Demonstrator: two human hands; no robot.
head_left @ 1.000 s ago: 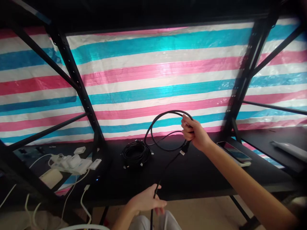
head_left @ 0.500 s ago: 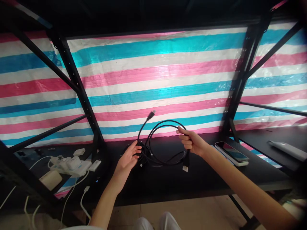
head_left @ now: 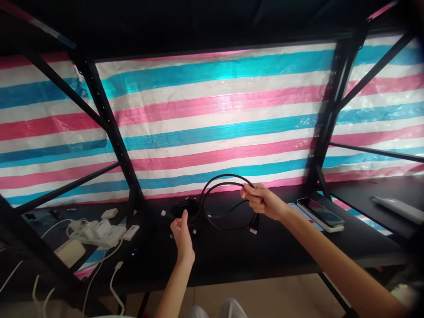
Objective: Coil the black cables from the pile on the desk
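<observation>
A black cable (head_left: 220,177) is looped in the air over the black shelf. My right hand (head_left: 261,201) is closed round its coils, with one plug (head_left: 254,225) hanging just below the fingers. My left hand (head_left: 182,234) is at the loop's left side, thumb up and fingers curled in. A plug with a light metal tip (head_left: 163,213) sticks out to the left of that hand; the fingers look wrapped round the cable behind it. More coiled black cable (head_left: 187,205) lies on the shelf behind my left hand.
Left: a white power strip (head_left: 112,236) with chargers, and loose white cables. Right: a phone (head_left: 319,211) on a pale object. Black metal posts (head_left: 111,128) stand at both sides, and striped sheeting (head_left: 225,128) hangs behind. A dark shelf is overhead.
My left hand has turned thumb up and its fingers have curled in. The plug that pointed up beside it now points left and lower. My right hand still holds the coils, slightly lower.
</observation>
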